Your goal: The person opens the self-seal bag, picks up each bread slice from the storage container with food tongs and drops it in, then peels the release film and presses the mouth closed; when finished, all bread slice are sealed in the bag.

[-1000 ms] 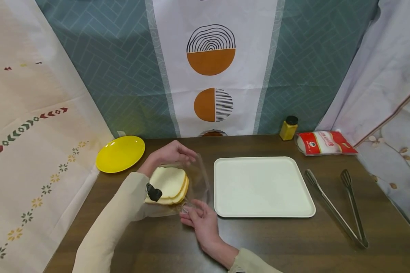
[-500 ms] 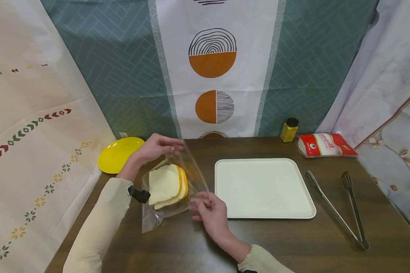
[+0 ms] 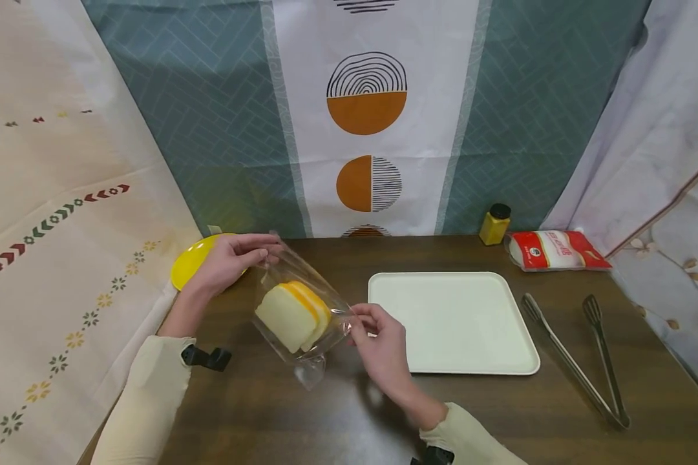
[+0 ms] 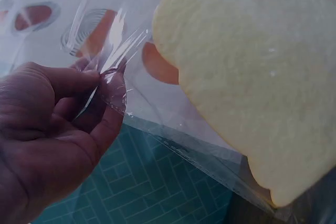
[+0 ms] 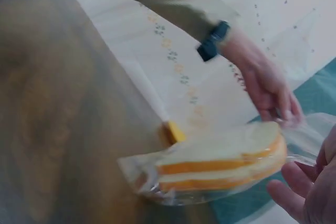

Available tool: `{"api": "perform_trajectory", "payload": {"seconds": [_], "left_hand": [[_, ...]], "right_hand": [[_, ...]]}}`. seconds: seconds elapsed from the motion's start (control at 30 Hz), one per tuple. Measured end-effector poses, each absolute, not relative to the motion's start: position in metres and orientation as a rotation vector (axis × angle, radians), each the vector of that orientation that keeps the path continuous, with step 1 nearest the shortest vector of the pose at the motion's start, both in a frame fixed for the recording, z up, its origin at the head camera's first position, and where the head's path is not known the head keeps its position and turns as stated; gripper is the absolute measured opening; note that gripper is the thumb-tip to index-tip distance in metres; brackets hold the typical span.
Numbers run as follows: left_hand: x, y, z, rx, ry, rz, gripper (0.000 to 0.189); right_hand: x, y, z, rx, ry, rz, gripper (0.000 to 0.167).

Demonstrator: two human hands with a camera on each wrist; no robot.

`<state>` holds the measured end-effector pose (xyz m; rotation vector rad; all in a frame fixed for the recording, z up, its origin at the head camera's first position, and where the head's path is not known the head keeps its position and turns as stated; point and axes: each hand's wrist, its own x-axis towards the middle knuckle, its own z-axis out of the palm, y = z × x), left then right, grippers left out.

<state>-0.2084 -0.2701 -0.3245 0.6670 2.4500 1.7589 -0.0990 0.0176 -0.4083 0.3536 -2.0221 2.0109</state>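
Note:
Two slices of bread [image 3: 291, 318] lie inside a clear plastic bag [image 3: 310, 372], tilted and held up off the table between both hands. With thumb and fingers my left hand [image 3: 232, 261] pinches the bag's upper left corner; the left wrist view shows the film gathered at those fingertips beside a bread slice [image 4: 247, 77]. On the other side my right hand [image 3: 382, 345] pinches the bag's right edge, close to the white tray [image 3: 454, 323]. In the right wrist view, the stacked slices [image 5: 220, 166] show their orange crusts through the film.
Behind my left hand stands a yellow plate [image 3: 189, 263], partly hidden. Metal tongs [image 3: 578, 365] lie spread right of the tray. At the back right are a yellow jar with a black lid [image 3: 494, 226] and a red packet [image 3: 558, 250].
The bag of bread has been lifted off the table and tilted. My left hand has moved left, my right hand right and up, drawing the bag's edge taut between them.

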Motion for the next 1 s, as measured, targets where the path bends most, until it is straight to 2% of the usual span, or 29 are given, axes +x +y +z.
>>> {"api": "perform_trajectory", "payload": {"seconds": [0.33, 0.53, 1.0], "left_hand": [[-0.157, -0.264, -0.321, 0.654, 2.377, 2.117, 0.032], [-0.127, -0.246, -0.319, 0.755, 2.438, 2.221, 0.031], [-0.066, -0.187, -0.312, 0.911, 2.275, 2.425, 0.031]], "right_hand": [[-0.106, 0.051, -0.368, 0.502, -2.036, 1.875, 0.011], [-0.106, 0.080, -0.345, 0.593, -2.110, 1.802, 0.014], [-0.073, 0.140, -0.309, 0.716, -2.022, 1.562, 0.026]]}}
